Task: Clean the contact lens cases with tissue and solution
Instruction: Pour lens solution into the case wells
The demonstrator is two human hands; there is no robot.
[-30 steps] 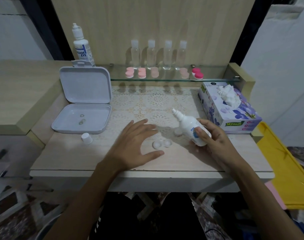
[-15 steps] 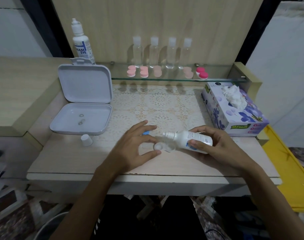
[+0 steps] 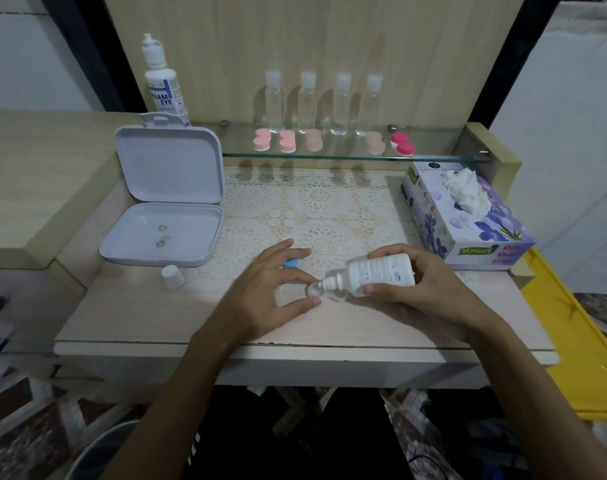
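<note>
A clear two-well contact lens case (image 3: 315,290) lies open on the table near the front middle. My left hand (image 3: 270,289) pinches its left well between thumb and forefinger. My right hand (image 3: 423,289) grips a small white solution bottle (image 3: 381,273), tipped on its side with the nozzle pointing left over the case. A blue cap (image 3: 291,263) peeks out behind my left fingers. The bottle's white cap (image 3: 172,277) stands on the table to the left. A tissue box (image 3: 468,220) with a tissue sticking out sits at the right.
An open white plastic box (image 3: 163,233) lies at the left. A glass shelf (image 3: 347,155) at the back holds several pink lens cases (image 3: 286,142), several clear bottles (image 3: 307,98) and a large solution bottle (image 3: 161,81). A lace mat (image 3: 315,209) covers the table's middle.
My right hand tipped the bottle from upright to lying sideways, nozzle over the case. My left hand closed in from a flat rest and pinched the case.
</note>
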